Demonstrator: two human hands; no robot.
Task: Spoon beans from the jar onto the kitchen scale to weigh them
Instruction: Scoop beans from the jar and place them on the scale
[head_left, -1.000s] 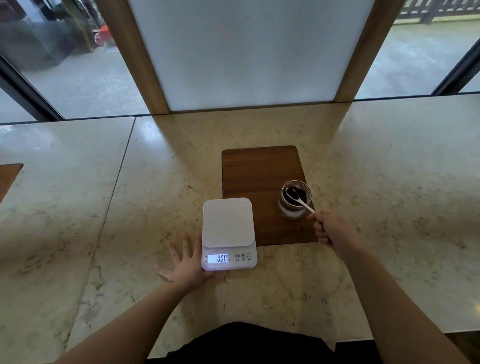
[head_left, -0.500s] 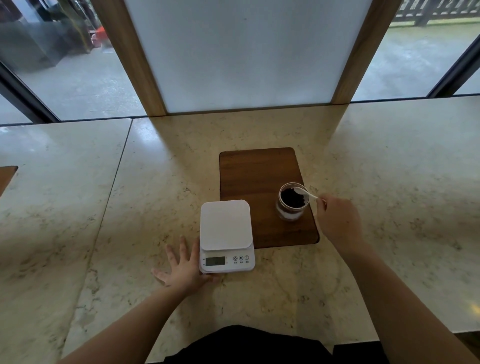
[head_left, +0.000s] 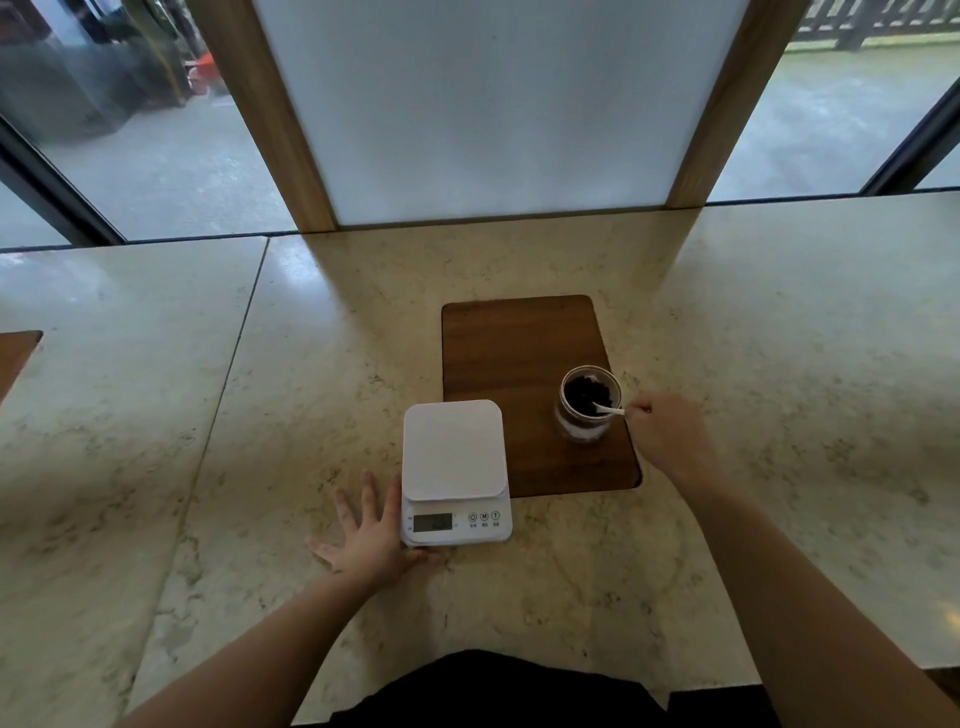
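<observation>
The white spoon (head_left: 609, 410) is pinched by the right hand (head_left: 667, 435) with its bowl down in the beans (head_left: 587, 393) inside the jar (head_left: 589, 404), and the bare scale (head_left: 453, 452) lies to the left, beside the flat, spread left hand (head_left: 370, 540).

Open pale marble surface (head_left: 779, 338) surrounds the flat white kitchen scale (head_left: 453, 451); only the round glass jar (head_left: 588, 405) on the brown wooden board (head_left: 524, 353) stands upright beside it.
</observation>
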